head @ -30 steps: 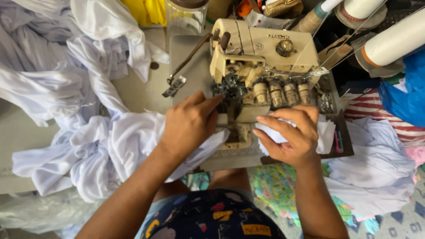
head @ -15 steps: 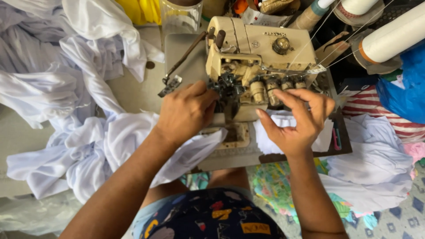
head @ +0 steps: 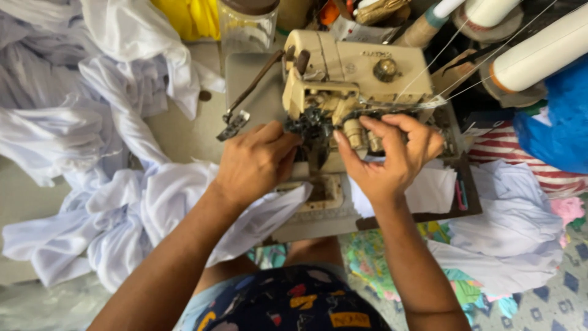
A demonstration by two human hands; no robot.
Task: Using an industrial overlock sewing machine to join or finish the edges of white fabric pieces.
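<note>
Where cream metal machine [head: 358,67] meets crumpled white cloth [head: 122,208]: left hand [head: 254,162] curled, pinching at the dark needle parts [head: 312,125]; right hand [head: 389,153] half-open, fingertips touching the machine's front.

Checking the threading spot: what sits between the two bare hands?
In the head view, the dark needle assembly of the cream sewing machine lies between left hand and right hand.

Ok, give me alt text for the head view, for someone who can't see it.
Both hands work at the needle area of a cream overlock sewing machine: the left hand beside the dark presser-foot parts, the right hand pinching near the thread guides. White fabric is heaped to the left; thread cones stand behind.
</note>
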